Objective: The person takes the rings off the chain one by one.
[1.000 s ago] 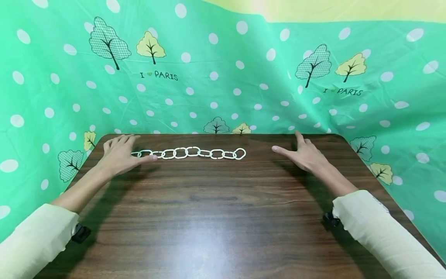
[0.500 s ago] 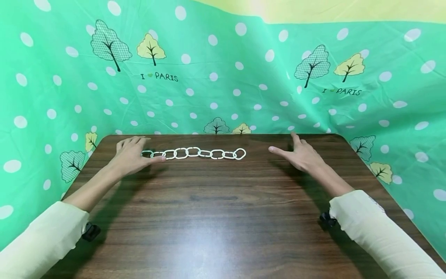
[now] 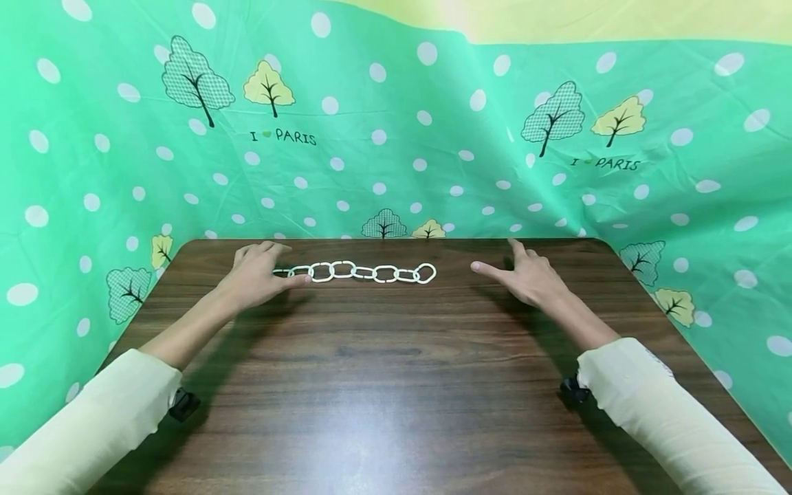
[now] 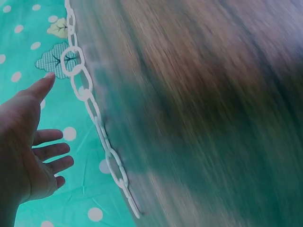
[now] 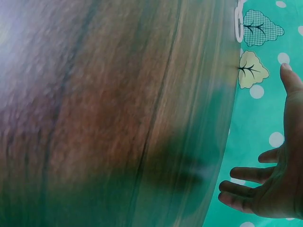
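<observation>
A white chain of linked oval rings [image 3: 342, 269] lies stretched sideways near the table's far edge. My left hand [image 3: 250, 276] hovers over its left end, thumb and fingers spread, and hides the last links in the head view. The left wrist view shows the same chain [image 4: 97, 118] running past the open left hand [image 4: 23, 146], with nothing in its grasp. Right of the chain, my right hand [image 3: 532, 276] is held with the thumb apart from the fingers, holding nothing. One end link [image 5: 238, 23] peeks in at the top of the right wrist view, above the right hand [image 5: 270, 175].
The dark wood-grain table [image 3: 383, 371] has rounded far corners. Behind it hangs a green dotted curtain [image 3: 346, 124] printed with trees. Black wrist devices sit under both cream sleeves [image 3: 631, 392].
My left hand has moved right along the chain, covering links nearer its middle. The right hand has drifted slightly left towards the chain's right end. The chain lies where it was.
</observation>
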A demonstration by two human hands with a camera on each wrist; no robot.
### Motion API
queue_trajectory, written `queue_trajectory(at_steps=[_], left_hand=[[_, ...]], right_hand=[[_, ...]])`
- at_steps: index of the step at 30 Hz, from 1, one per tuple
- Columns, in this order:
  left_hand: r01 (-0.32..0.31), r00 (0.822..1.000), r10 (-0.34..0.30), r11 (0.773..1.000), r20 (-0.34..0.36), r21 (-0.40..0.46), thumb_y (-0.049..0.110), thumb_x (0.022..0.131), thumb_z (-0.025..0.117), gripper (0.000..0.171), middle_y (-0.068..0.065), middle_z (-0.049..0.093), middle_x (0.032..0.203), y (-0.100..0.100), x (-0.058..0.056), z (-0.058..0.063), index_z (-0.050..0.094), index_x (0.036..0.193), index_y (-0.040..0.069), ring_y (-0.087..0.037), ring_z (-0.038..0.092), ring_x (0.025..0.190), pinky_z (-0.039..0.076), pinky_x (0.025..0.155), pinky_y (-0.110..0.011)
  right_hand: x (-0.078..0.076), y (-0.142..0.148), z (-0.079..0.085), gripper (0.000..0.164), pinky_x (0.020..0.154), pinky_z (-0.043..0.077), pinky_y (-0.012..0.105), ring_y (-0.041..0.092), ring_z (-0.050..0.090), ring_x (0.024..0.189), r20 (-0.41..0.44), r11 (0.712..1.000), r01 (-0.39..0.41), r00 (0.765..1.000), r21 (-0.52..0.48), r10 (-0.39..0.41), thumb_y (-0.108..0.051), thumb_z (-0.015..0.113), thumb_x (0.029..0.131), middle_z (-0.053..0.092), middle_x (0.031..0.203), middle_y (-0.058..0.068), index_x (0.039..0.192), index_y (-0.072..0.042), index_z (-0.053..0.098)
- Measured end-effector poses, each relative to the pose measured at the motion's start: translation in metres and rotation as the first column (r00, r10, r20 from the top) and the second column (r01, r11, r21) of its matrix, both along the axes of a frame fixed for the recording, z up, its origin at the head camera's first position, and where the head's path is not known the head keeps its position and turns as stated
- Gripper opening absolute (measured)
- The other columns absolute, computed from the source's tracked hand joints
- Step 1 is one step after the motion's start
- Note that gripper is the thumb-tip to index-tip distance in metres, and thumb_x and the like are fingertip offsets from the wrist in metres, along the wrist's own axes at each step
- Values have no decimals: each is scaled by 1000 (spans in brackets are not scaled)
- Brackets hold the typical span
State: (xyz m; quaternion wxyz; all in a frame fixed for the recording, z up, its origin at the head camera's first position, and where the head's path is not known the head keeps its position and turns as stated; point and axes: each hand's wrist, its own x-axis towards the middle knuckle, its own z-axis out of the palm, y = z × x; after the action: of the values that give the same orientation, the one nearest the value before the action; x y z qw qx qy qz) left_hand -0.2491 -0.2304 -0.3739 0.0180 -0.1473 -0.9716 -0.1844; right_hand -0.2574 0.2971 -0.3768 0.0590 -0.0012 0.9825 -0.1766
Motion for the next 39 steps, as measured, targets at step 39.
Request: queue_trajectory(at_steps=[39], left_hand=[[165,986,-163,985,-34,42,42,101,87,68,-26,71,148,74,-20,-2,67,146,-5,-48,64,143,45,127,-63]], right_hand=[[-9,-23,-4,134,124,37,81,65,31,160,-4,999,-38,999,-15,38,-100,49,92,28,176,41,178,-1,20]])
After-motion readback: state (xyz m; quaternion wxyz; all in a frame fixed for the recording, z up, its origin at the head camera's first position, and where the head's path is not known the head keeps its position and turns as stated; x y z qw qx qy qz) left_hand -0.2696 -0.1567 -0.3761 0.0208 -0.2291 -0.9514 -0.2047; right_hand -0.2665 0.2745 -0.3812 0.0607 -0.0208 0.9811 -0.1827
